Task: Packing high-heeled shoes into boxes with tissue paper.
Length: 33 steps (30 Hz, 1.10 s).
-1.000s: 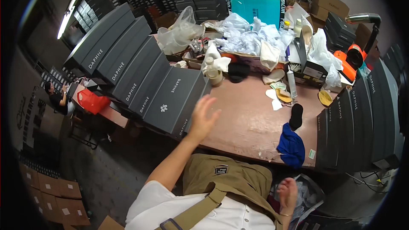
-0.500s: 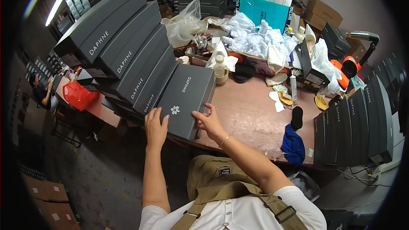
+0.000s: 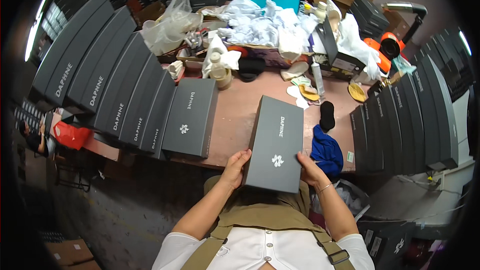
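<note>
A long dark grey box (image 3: 276, 142) with a small white flower mark lies lengthwise in front of me, its near end over the table's front edge. My left hand (image 3: 234, 166) grips its near left side and my right hand (image 3: 308, 168) grips its near right side. To the left, a row of matching dark boxes (image 3: 125, 90) leans in a slanted stack, the nearest one (image 3: 191, 117) flat on the brown table (image 3: 237, 115).
More dark boxes (image 3: 405, 115) stand stacked at the right. A blue cloth (image 3: 327, 149) and a black sock (image 3: 327, 115) lie right of the held box. The far side holds white wrapping paper (image 3: 260, 22), a plastic bag (image 3: 170, 22), a bottle (image 3: 219, 70) and insoles (image 3: 357, 91). Another person in red (image 3: 67, 135) is at far left.
Both hands have taken a box from the left row and brought it to the centre in front of me. The view has tilted down toward the table.
</note>
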### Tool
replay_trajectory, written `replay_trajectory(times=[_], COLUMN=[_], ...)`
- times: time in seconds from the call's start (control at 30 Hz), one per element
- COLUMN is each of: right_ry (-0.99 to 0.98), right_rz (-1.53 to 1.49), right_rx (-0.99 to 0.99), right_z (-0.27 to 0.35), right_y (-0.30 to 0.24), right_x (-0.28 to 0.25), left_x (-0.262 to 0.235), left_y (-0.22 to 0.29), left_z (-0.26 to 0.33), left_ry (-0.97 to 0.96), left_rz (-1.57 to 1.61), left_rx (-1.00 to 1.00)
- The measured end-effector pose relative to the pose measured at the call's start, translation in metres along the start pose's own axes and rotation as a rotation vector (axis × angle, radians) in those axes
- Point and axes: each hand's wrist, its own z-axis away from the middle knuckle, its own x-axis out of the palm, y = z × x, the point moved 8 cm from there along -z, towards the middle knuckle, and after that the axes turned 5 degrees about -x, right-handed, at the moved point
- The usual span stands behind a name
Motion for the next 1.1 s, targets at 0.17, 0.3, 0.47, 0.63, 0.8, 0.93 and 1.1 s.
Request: replay_trajectory(times=[0.17,0.3,0.47,0.63,0.8,0.93,1.1], right_ry=[0.093,-0.080,0.229,-0.004,0.089,-0.194,-0.159], right_rz=[0.286,0.564,0.987,1.662,1.923,1.722,1.628], right_rx=[-0.311,-0.650,-0.756,-0.851,-0.877,-0.893,-0.656], right_z=[0.008,0.025,0.026,0.015,-0.006,0.003,0.005], right_y=[-0.045,-0.082,-0.132,-0.095,-0.051,-0.042,-0.093], right_x=[0.009,0.057,0.050,0.102,0.089,0.133,0.109], left_x=[0.024,0.079,0.066,-0.031,0.029,0.090,0.120], left_y=[0.037,0.145,0.223,0.195,0.162,0.085,0.058], left_z=[-0.001,0.079,0.143,0.063,0.056,0.009,-0.060], left_ry=[0.071,0.044,0.327,0.663,0.280,-0.311,-0.336], left_rz=[-0.098,-0.295,-1.022,-1.859,-1.684,-1.198,-1.543], left_rx=[0.300,0.437,0.695,0.372,0.742,0.581,0.764])
